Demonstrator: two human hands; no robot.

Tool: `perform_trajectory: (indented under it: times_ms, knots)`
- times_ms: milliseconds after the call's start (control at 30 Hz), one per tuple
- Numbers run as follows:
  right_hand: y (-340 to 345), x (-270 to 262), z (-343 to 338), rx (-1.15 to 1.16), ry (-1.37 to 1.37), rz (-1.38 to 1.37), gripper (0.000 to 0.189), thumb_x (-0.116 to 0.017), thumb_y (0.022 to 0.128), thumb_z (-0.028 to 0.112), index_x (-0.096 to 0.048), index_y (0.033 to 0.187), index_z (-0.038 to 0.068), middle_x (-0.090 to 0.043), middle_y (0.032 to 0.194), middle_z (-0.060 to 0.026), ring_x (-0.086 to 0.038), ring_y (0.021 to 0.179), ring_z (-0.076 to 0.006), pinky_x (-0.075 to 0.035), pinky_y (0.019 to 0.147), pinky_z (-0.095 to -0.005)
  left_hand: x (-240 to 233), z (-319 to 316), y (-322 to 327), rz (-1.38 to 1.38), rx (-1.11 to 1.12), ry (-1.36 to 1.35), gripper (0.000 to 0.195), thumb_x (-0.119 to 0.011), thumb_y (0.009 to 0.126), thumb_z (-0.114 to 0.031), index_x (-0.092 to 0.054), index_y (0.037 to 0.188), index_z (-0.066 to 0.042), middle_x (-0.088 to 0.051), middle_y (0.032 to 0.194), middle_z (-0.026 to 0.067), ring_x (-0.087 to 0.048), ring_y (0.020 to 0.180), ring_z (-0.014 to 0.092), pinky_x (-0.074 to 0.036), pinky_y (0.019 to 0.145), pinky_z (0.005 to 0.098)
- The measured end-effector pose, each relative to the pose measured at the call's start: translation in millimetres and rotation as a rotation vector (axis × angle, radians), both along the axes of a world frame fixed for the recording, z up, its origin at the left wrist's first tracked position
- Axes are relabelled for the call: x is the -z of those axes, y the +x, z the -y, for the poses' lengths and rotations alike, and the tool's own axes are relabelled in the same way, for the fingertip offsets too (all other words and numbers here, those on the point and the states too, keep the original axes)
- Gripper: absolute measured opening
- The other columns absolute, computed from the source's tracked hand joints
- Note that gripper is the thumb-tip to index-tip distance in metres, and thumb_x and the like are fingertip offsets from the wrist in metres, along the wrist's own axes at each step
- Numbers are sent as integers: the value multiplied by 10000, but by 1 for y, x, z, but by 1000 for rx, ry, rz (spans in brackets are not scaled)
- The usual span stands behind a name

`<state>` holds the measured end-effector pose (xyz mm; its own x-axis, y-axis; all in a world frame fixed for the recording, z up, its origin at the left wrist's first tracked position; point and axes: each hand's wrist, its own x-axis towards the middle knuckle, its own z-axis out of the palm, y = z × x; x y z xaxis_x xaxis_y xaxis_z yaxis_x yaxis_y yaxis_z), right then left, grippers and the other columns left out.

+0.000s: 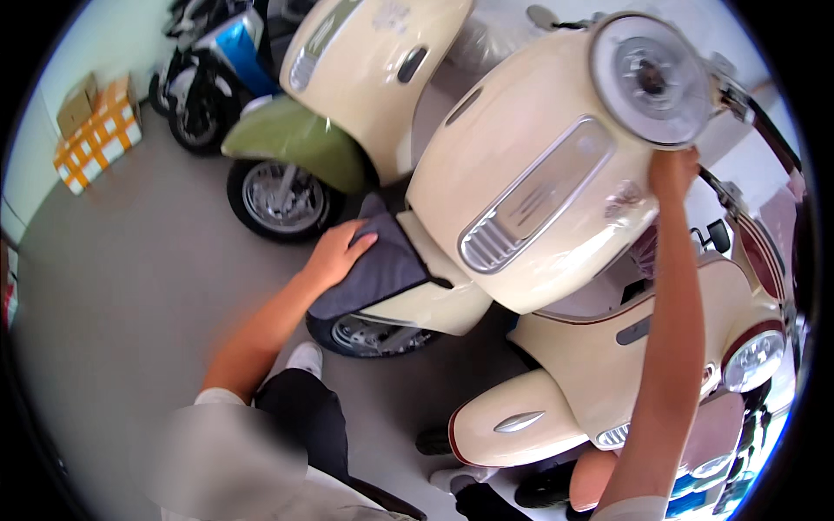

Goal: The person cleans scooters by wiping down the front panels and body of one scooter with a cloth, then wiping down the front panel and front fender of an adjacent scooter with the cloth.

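In front of me stands a cream motor scooter [521, 143] with a round headlight [651, 78] and a silver-framed front panel [541, 195]. A dark grey cloth [391, 260] lies draped over its front fender [449, 306]. On that cloth rests my left hand [342, 251], thumb on top and fingers bent over the cloth's upper part. My right hand [674, 172] reaches up to the underside of the headlight. Its fingers are hidden behind the headlight, so their grip cannot be made out. Below the fender, the front wheel [378, 335] shows partly.
A cream scooter with a green fender [300, 133] stands close on the left. Another cream scooter with red trim [515, 417] is close on the right, near my feet. Taped cartons [98, 140] sit by the wall, beside a motorcycle [202, 111]. Grey floor [156, 260] extends leftward.
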<state>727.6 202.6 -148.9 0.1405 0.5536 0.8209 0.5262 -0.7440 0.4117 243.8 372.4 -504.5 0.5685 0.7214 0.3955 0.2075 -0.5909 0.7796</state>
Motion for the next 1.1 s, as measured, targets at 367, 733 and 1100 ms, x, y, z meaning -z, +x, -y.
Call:
perform_trajectory:
  times_ms: [367,733,1100]
  knots:
    - [-257,120,119,-203,-271,-640,801,-690,924,429,-415,1557,22,-304,1643,-267,-348,1470,-485,-313,1204,-575,76,-28,-173,-656,-115,123,327,-647,974,-321,-688,1057,-7,-708,1021,265,-660,1006,482,-513,861,572]
    - [-454,509,342,-216,-1613,-1685,746,-686,899,588,-570,1474,127,-590,1476,-153,-585,1309,-356,-450,1101,-456,-137,107,-128,-284,-93,270,432,-639,980,-380,-693,1146,14,-710,1010,284,-680,981,453,-529,837,521]
    - [-479,590,383,-127,-1729,-2086,993,-882,676,615,-591,1426,33,-649,1365,-177,-614,1235,-333,-474,1046,-435,-133,248,-40,-586,667,65,498,-592,1015,-420,-673,1280,-6,-714,1102,282,-677,1045,454,-528,935,491]
